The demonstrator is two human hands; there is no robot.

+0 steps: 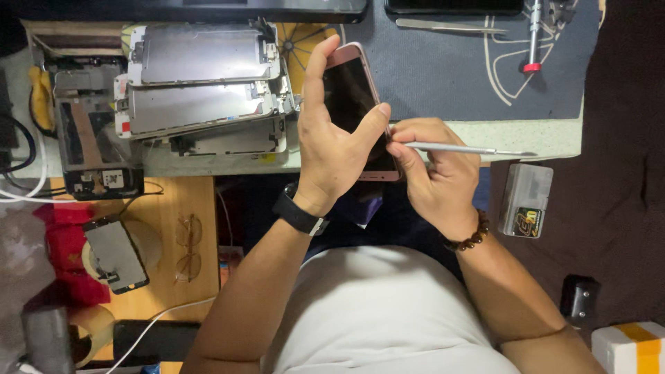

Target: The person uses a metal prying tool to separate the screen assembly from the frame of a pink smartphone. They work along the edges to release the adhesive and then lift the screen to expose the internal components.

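The pink phone (357,114) is being gripped upright in the left hand (332,145); a thin metal tool (471,149), pinched by the right hand (433,170), is being pressed at its edge beside the left thumb. A slip could be gouging screen or thumb.

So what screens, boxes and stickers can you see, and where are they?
Phone: dark screen, pinkish rim, held by the left hand.
Spare screens: silvery backs, stacked far left of it.
Small screen: grey, on the wooden table.
Clear case: right side, yellow-black sticker.
White box: bottom right corner, yellow stripe.
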